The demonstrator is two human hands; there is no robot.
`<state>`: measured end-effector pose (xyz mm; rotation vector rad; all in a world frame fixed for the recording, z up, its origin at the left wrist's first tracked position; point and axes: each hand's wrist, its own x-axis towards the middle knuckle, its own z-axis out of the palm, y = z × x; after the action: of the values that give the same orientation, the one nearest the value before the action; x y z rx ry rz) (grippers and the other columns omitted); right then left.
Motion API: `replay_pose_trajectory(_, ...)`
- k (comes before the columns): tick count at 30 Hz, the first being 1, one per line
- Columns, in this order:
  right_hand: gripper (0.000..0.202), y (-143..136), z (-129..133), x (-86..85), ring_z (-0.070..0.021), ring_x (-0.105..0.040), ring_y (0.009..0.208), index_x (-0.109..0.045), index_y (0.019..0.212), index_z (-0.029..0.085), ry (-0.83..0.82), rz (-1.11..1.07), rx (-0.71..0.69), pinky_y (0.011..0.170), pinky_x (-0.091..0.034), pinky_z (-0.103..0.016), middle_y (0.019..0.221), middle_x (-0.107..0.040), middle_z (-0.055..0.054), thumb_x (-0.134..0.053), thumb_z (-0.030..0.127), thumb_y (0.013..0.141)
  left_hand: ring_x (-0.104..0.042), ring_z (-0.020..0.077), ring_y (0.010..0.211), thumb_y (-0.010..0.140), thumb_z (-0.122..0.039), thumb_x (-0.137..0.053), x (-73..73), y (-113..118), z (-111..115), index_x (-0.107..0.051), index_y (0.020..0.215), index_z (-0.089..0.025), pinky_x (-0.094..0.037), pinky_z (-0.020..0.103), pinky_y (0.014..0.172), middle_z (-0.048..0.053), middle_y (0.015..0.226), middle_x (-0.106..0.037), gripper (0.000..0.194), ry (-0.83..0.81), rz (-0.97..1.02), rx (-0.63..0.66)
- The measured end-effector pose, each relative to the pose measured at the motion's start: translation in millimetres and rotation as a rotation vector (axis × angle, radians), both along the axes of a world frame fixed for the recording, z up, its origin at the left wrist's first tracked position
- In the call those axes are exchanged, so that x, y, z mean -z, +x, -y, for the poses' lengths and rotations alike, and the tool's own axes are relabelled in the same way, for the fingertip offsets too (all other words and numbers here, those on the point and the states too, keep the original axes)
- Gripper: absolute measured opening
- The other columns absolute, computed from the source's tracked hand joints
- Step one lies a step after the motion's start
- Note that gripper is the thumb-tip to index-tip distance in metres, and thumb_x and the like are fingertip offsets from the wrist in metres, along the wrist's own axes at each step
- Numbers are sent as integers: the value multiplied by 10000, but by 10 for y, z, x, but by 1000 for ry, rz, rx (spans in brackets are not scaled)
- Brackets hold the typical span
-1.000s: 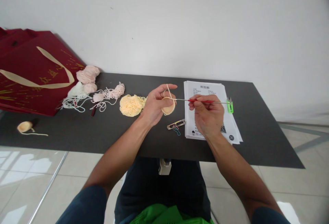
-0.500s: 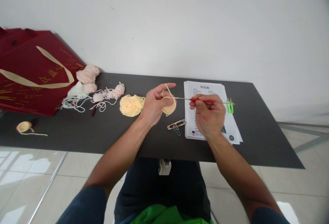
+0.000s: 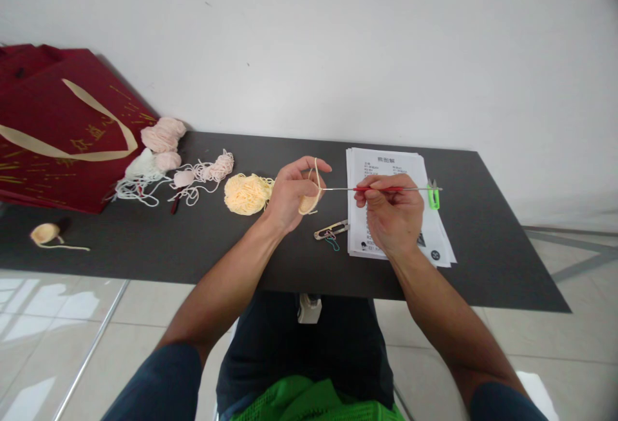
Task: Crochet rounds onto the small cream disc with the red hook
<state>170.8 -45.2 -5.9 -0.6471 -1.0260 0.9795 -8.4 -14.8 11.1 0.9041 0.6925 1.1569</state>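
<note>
Pinched in my left hand (image 3: pixel 290 197) is a small pale yellow crocheted piece (image 3: pixel 309 203), with a strand of yarn running up over the raised index finger. My right hand (image 3: pixel 393 215) is closed around the red grip of a crochet hook (image 3: pixel 340 189), held level over the printed sheets. The hook's thin metal tip reaches left to the edge of the piece, touching the yarn there. A ball of yellow yarn (image 3: pixel 247 194) lies just left of my left hand.
Printed sheets (image 3: pixel 360 215) lie under my right hand, with green-handled snips (image 3: pixel 433 196) beside them. Metal snips (image 3: pixel 331 230) and a teal stitch marker (image 3: pixel 333 243) sit nearer me. Leftward are pink yarn (image 3: pixel 164 134), a red bag (image 3: pixel 58 125) and another crocheted piece (image 3: pixel 46 234).
The crocheted piece has turned more edge-on in my left hand and shifted slightly left. The hook tip has moved a little left and down, and the yarn strand stands more upright.
</note>
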Motion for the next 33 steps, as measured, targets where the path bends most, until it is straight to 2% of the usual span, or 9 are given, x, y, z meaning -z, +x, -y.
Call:
replay_pose_trajectory(7,157,5,19,-33,-109,-693,623,-718,850,253,-25,-4,-64,544,-551,-241,842,-797,9,-865,233,798,-413,92,448,517,-113,-586,19,18,-9,-675,844,-147,-293,241,491,-23,503,-558,340,-3,42,47)
replay_pose_trajectory(13,218,27,-5,-49,-95,-666,615,-704,820,247,-150,-70,-121,528,-528,-211,815,-782,12,-905,311,765,-432,94,460,537,-127,-615,-5,9,-11,-670,838,-149,-306,235,486,-21,525,-571,307,-4,54,65)
replay_pose_trajectory(19,231,54,-80,4,-38,-690,675,-718,790,235,-401,-263,-198,605,-585,-96,828,-787,40,-934,289,730,-576,112,559,662,-199,-794,30,16,10,-725,899,-168,-397,226,533,10,697,-718,248,117,-91,-58)
replay_pose_trajectory(22,227,37,-108,33,-24,-724,729,-734,812,229,-437,-314,-197,701,-611,-54,857,-802,42,-936,289,727,-601,113,594,692,-244,-832,79,53,17,-751,842,-168,-447,239,584,13,733,-736,187,141,-170,-143)
replay_pose_trajectory(25,210,12,-122,68,-35,-748,752,-733,818,229,-447,-311,-185,730,-634,-65,875,-807,43,-920,293,747,-607,109,610,699,-248,-841,101,90,25,-783,849,-162,-465,242,603,8,744,-731,183,119,-217,-190)
replay_pose_trajectory(28,195,-35,-116,101,-40,-760,763,-729,839,229,-450,-296,-150,745,-643,-81,886,-811,42,-901,293,773,-605,105,603,702,-229,-830,84,116,40,-792,1093,-170,-482,245,614,-6,748,-737,398,80,-231,-210)
replay_pose_trajectory(31,201,-102,-90,120,-56,-765,764,-721,856,227,-454,-260,-121,758,-660,-119,883,-814,35,-889,314,788,-593,99,582,689,-204,-821,55,131,57,-624,1432,-200,-492,240,615,-29,748,-747,770,57,-207,-225)
replay_pose_trajectory(33,201,-142,-71,123,-65,-763,751,-722,861,226,-457,-253,-100,742,-667,-140,875,-812,32,-886,315,789,-586,96,573,687,-198,-815,46,138,66,-523,1526,-207,-493,233,611,-41,733,-743,889,58,-194,-228)
